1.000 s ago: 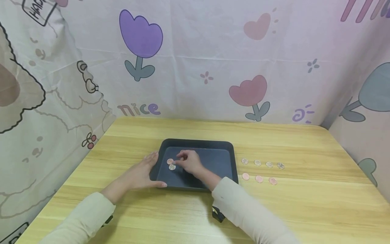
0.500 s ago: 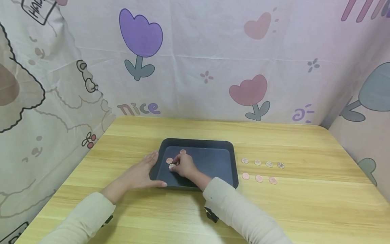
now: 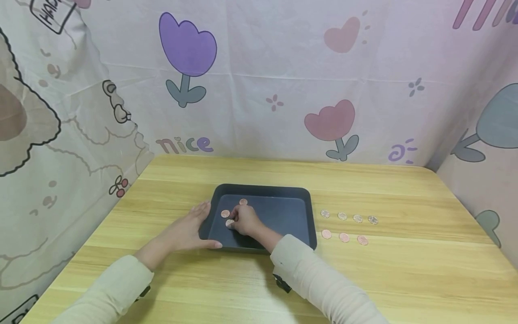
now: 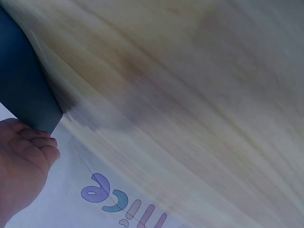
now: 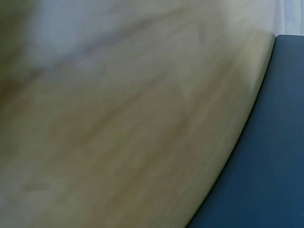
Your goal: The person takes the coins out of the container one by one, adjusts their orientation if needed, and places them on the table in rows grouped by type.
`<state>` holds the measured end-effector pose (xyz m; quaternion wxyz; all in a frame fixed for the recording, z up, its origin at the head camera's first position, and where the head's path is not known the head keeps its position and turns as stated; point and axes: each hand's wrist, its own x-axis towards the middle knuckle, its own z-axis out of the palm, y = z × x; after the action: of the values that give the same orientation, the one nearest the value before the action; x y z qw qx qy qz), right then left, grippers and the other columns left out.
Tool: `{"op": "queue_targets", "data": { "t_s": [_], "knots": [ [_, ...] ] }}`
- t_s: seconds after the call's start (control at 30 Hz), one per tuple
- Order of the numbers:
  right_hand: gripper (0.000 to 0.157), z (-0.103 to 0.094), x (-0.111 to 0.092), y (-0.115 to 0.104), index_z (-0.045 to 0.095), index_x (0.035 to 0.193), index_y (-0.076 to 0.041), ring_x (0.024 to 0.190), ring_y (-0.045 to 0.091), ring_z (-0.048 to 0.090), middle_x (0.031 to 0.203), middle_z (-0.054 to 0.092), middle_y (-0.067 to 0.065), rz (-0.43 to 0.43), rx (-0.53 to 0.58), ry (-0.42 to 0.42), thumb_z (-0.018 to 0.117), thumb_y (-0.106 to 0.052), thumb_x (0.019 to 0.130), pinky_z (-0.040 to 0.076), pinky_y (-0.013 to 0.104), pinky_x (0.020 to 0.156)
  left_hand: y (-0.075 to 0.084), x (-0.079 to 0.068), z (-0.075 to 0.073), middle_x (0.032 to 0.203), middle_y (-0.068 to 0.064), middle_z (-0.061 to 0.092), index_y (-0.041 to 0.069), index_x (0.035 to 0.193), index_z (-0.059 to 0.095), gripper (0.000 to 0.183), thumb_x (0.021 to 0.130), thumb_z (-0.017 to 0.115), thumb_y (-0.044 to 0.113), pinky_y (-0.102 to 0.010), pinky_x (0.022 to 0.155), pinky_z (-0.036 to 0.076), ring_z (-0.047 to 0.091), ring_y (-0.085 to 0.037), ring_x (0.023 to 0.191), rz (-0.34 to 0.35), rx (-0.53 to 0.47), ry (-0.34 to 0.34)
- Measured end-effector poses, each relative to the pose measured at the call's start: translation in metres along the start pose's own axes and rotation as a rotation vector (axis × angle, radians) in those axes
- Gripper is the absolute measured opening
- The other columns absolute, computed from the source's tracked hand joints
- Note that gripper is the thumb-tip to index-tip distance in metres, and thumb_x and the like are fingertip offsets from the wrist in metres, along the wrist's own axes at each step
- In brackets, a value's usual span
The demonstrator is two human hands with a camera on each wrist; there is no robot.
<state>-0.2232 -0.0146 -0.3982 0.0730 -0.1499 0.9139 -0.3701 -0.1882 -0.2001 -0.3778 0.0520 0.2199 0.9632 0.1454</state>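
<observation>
A dark rectangular baking tray point(image 3: 283, 216) lies on the wooden table. Inside its left half, my right hand point(image 3: 246, 221) pinches a silver coin point(image 3: 229, 223) at its edge, low over the tray floor. Two copper coins lie close by, one copper coin point(image 3: 225, 213) just behind the silver one and another copper coin point(image 3: 243, 202) beyond the knuckles. My left hand point(image 3: 187, 231) rests against the tray's left side, thumb along the near rim and fingers straight. In the left wrist view, the left fingertips point(image 4: 45, 142) touch the tray wall point(image 4: 31, 76).
Right of the tray, a row of several silver coins point(image 3: 341, 216) lies on the table point(image 3: 408, 270). Three copper coins point(image 3: 344, 237) form a nearer row. A printed cloth point(image 3: 259, 90) hangs behind the table. The right wrist view shows the tray wall point(image 5: 266, 152) at its right edge.
My right hand has come down and slightly nearer to the silver coin, uncovering the rear copper coin. The silver coin has shifted a little toward me. My left hand stays put.
</observation>
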Motion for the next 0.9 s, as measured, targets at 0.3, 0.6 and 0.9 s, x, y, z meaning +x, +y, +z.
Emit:
{"op": "queue_targets", "data": {
  "t_s": [0.3, 0.6, 0.9],
  "knots": [
    [0.016, -0.001, -0.002, -0.002, 0.062, 0.077, -0.004, 0.059, 0.008, 0.045, 0.066, 0.058, 0.002, -0.017, -0.068, -0.008, 0.074, -0.014, 0.073, 0.039, 0.018, 0.054, 0.0, -0.001, 0.0, 0.148, -0.022, 0.022, -0.005, 0.141, 0.021, 0.114, 0.065, 0.06, 0.07, -0.052, 0.105, 0.03, 0.022, -0.039, 0.135, 0.0, -0.008, 0.003],
    [0.017, -0.005, -0.008, 0.002, 0.062, 0.065, -0.002, 0.055, 0.007, 0.044, 0.062, 0.06, 0.003, 0.034, 0.041, 0.066, 0.071, -0.012, 0.076, 0.038, 0.018, 0.05, 0.001, -0.001, 0.0, 0.147, -0.022, 0.022, -0.005, 0.141, 0.021, 0.114, 0.064, 0.061, 0.07, -0.052, 0.106, 0.029, 0.022, -0.04, 0.135, 0.007, -0.001, 0.006],
    [0.015, -0.019, -0.026, 0.005, 0.065, 0.07, 0.0, 0.054, 0.009, 0.045, 0.064, 0.06, 0.006, 0.08, 0.188, 0.038, 0.064, -0.008, 0.082, 0.037, 0.017, 0.047, 0.0, -0.001, 0.001, 0.147, -0.022, 0.021, -0.005, 0.141, 0.021, 0.115, 0.064, 0.06, 0.071, -0.052, 0.106, 0.029, 0.022, -0.039, 0.135, 0.004, -0.003, 0.013]
  ]
}}
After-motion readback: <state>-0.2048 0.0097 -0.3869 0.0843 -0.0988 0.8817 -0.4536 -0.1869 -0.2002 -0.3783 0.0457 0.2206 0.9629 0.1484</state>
